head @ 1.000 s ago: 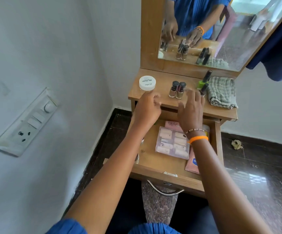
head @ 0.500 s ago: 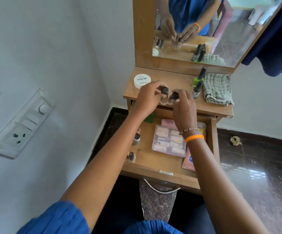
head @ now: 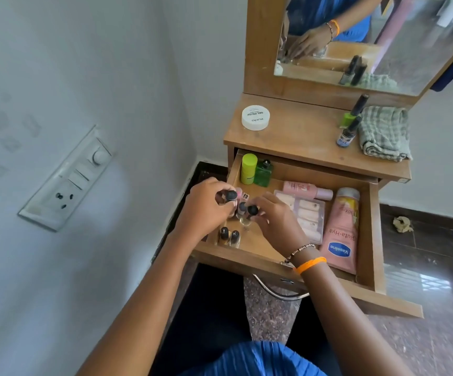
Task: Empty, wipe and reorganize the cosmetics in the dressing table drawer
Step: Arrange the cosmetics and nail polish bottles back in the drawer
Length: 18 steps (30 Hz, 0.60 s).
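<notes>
Drawer: open wooden dressing-table drawer [head: 372, 240], centre frame, already restocked with cosmetics.
Left hand: left hand [head: 206, 210] pinches black-capped nail polish bottle [head: 231, 197], lowering it leftward.
Right hand: right hand [head: 274, 218] fingers clamp a second black-capped bottle [head: 252, 210], probably to group them.

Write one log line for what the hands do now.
left hand: holds bottle | right hand: holds bottle | place: over drawer

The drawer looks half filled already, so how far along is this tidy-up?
Mostly refilled: the drawer holds a Vaseline tube, a nail set and green bottles. The left hand and right hand are each lowering a polish bottle in. A white jar and two bottles remain on top.
</notes>
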{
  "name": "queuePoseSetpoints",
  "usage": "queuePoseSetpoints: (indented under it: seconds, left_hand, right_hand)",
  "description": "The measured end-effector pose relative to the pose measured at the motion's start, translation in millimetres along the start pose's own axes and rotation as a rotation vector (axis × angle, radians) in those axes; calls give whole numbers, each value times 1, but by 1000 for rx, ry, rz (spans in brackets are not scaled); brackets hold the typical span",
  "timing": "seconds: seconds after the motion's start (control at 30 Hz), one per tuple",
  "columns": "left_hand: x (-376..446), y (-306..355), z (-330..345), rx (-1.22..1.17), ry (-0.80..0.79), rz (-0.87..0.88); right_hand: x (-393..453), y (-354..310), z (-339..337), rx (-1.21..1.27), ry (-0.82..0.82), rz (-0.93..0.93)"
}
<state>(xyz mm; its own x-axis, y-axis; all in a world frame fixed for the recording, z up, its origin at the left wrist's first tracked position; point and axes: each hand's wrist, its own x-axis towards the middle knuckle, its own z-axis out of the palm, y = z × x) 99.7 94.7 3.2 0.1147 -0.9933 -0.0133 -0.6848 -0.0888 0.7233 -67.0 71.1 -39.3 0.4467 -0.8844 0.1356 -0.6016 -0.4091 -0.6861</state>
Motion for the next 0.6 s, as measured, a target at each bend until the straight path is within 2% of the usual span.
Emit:
queuePoseSetpoints:
  seconds: [0.17, 0.3, 0.37, 0.5, 0.6]
  left_hand:
    - [2, -1, 2, 16, 19, 11]
    - [0, -3, 3, -2, -65, -27]
    - [-1, -4, 8, 71, -97, -13]
    - [2, -3, 20, 292, -64, 31]
    - [3, -6, 27, 345, -59, 32]
  right_hand:
    - [0, 1, 7, -90, -57, 38]
    - [0, 2, 9, -119, -53, 80]
    - [-1, 4, 11, -129, -50, 98]
    - [2, 1, 15, -146, -65, 105]
    - [5, -2, 19, -160, -87, 115]
